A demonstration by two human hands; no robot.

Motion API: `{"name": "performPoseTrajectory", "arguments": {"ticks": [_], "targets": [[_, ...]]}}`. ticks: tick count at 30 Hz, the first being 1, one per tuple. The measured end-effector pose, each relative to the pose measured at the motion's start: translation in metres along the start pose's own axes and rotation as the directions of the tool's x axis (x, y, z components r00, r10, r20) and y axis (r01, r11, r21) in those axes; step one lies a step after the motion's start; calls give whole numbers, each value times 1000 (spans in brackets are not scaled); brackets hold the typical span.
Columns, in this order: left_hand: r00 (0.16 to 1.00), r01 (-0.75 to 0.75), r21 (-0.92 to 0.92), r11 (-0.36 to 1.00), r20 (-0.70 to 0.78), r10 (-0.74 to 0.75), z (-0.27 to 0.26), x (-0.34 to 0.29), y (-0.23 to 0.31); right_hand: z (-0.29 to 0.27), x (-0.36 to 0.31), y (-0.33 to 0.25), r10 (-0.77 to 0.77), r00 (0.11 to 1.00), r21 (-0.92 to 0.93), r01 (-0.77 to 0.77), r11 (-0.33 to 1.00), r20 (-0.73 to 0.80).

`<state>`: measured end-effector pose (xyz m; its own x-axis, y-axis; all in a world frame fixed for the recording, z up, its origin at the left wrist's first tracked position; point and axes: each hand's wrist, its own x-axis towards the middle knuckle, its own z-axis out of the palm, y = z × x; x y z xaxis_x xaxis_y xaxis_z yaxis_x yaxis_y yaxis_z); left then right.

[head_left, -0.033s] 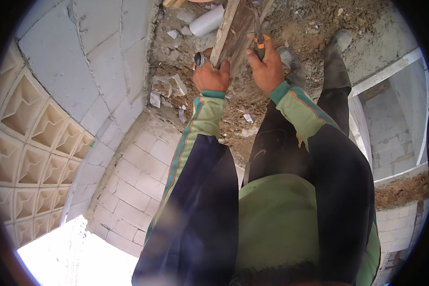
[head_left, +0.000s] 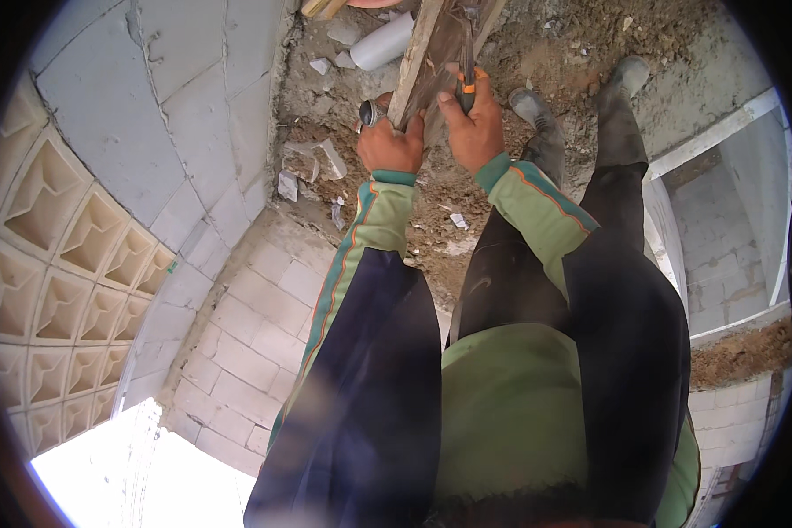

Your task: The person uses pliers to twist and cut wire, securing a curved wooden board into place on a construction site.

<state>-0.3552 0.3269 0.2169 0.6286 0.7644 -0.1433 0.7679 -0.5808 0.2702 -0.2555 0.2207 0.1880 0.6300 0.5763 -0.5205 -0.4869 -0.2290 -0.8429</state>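
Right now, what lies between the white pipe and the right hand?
In the head view, a wooden board separates the white pipe from the right hand.

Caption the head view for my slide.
Over rubble-strewn ground, the left hand grips a wooden board while the right hand holds an orange-and-black-handled tool.

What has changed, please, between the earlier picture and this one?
The right hand moved slightly left, toward the left hand, bringing the tool with it; nothing was taken up or let go. The left hand, plank and white pipe stayed as they were.
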Motion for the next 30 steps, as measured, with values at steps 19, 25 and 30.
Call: {"name": "performPoseTrajectory", "arguments": {"ticks": [19,25,30], "targets": [[994,97,132,987,37,-103,-8,23,-25,-148,121,-137,-134,649,-663,730,-168,749],[993,117,171,978,4,-119,-9,18,-27,-126,90,-133,-219,746,-777,584,-235,628],[997,73,132,989,-6,-73,-2,11,-20,-134,76,-112,-329,745,-812,556,-177,581]]}}
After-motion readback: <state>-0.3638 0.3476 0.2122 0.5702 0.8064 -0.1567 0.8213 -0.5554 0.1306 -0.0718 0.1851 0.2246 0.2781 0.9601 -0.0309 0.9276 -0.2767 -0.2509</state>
